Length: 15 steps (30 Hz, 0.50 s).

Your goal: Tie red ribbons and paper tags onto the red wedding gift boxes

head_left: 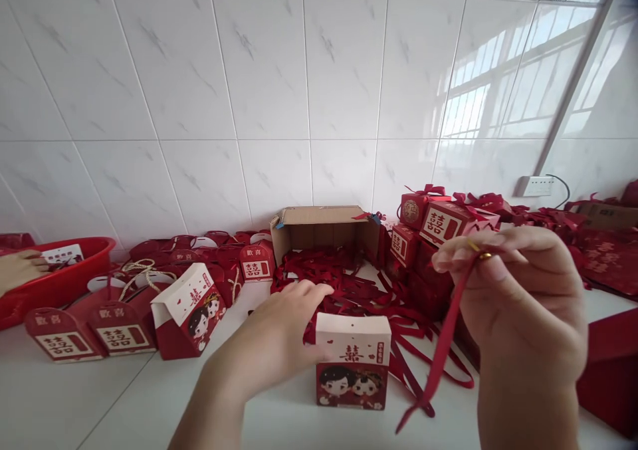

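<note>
My right hand (528,310) is raised at the right, thumb and fingertips pinching a red ribbon (443,343). A small gold bell (484,256) shows at the pinch, and the ribbon's tail hangs toward the table. My left hand (279,343) is beside a red and white gift box (353,383) printed with two cartoon figures. Its fingers stretch out behind the box's upper left corner, with the thumb overlapping the front edge; whether it touches is unclear. The box stands upright on the white table (279,423).
A cardboard carton (323,216) lies behind, red ribbons (349,284) spilling from it. Finished red boxes (446,223) are stacked right. More boxes (122,334) stand left, beside a red basin (94,264). Another person's hand (22,270) is over the basin.
</note>
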Available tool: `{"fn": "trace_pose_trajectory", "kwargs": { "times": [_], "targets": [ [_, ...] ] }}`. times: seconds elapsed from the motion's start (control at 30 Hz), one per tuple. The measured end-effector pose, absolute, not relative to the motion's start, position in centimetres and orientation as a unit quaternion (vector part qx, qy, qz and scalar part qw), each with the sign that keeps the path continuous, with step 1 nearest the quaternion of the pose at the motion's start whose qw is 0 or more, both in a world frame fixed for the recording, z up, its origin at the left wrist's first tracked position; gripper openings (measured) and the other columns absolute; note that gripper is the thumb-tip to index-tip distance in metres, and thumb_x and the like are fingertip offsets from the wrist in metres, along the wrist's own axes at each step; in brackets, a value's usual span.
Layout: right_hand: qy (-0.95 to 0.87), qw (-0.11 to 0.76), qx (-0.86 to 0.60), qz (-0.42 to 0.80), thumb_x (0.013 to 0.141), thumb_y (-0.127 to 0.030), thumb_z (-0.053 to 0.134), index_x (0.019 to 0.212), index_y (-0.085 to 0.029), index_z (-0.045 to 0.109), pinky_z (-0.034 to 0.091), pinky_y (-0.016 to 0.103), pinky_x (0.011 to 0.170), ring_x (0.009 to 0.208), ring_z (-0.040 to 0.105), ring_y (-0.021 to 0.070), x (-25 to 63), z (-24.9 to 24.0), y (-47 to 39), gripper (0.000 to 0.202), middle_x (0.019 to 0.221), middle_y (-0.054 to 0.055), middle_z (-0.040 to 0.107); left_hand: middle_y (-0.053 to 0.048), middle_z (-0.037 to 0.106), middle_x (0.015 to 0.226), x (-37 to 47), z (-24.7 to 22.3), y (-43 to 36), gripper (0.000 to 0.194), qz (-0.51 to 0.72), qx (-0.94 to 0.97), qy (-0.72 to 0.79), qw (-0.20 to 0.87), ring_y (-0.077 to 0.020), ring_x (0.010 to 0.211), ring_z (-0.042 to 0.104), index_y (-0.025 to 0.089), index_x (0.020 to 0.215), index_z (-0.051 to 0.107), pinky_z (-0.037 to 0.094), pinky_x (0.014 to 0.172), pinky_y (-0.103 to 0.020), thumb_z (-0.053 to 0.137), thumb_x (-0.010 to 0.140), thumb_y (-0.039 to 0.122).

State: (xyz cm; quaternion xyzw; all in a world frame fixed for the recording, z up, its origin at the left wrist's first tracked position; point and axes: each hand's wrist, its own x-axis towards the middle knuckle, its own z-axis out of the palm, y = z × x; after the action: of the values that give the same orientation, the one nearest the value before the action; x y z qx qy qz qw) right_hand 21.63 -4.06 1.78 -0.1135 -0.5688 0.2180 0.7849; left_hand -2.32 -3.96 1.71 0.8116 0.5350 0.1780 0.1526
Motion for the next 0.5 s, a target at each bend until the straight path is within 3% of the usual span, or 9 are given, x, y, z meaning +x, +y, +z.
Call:
{"fn": "trace_pose_trajectory", "kwargs": {
  "times": [0.1, 0.23, 0.3, 0.4, 0.5],
  "targets": [
    [-0.589, 0.768, -0.122, 0.221, 0.086, -0.020, 0.066, 0.091, -0.026, 0.065, 0.056, 0.031, 0.067, 0.073, 0.065, 0.0175, 21.8, 1.6, -4.5, 0.009, 0.078, 0.002, 0.067, -0.011, 0.062, 0.124, -1.9, 0.5, -1.1, 0.080, 0.104, 0.813, 0.529, 0.220, -0.0337, 0.108, 0.058, 0.026, 0.133, 0.052, 0.046, 0.083, -0.036, 0.079, 0.058, 0.032],
    [-0.629, 0.704, -0.170, 0.283, 0.086, -0.018, 0.066, 0.092, -0.024, 0.066, 0.053, 0.022, 0.058, 0.074, 0.065, 0.0146, 21.9, 1.5, -4.4, 0.009, 0.084, 0.003, 0.068, -0.003, 0.065, 0.095, -1.0, -0.7, 1.5, 0.061, 0.173, 0.818, 0.458, 0.303, -0.0182, 0.071, 0.062, 0.025, 0.125, 0.055, 0.045, 0.062, -0.026, 0.070, 0.066, 0.023],
    [-0.642, 0.682, -0.182, 0.298, 0.085, -0.017, 0.067, 0.092, -0.024, 0.067, 0.053, 0.019, 0.057, 0.071, 0.065, 0.0123, 21.9, 1.4, -4.1, 0.010, 0.083, 0.002, 0.068, -0.002, 0.064, 0.087, -0.6, -0.9, 2.0, 0.051, 0.261, 0.801, 0.430, 0.326, -0.0169, 0.071, 0.060, 0.022, 0.120, 0.056, 0.046, 0.064, -0.026, 0.068, 0.070, 0.023],
    [-0.653, 0.677, -0.178, 0.289, 0.083, -0.015, 0.068, 0.090, -0.025, 0.070, 0.053, 0.018, 0.057, 0.068, 0.065, 0.0112, 21.7, 1.4, -3.3, 0.012, 0.078, 0.001, 0.069, -0.004, 0.066, 0.093, -0.2, -0.4, 1.6, 0.051, 0.426, 0.717, 0.400, 0.379, -0.0192, 0.084, 0.063, 0.021, 0.125, 0.048, 0.050, 0.075, -0.030, 0.067, 0.079, 0.030],
    [-0.675, 0.674, -0.156, 0.257, 0.081, -0.014, 0.070, 0.085, -0.025, 0.072, 0.058, 0.029, 0.076, 0.084, 0.068, 0.0165, 21.2, 1.2, -2.5, 0.012, 0.085, 0.003, 0.071, -0.006, 0.064, 0.108, 0.2, 0.4, 0.5, 0.056, 0.555, 0.649, 0.370, 0.365, -0.0201, 0.096, 0.064, 0.025, 0.134, 0.036, 0.051, 0.083, -0.032, 0.062, 0.086, 0.035]
  ]
}}
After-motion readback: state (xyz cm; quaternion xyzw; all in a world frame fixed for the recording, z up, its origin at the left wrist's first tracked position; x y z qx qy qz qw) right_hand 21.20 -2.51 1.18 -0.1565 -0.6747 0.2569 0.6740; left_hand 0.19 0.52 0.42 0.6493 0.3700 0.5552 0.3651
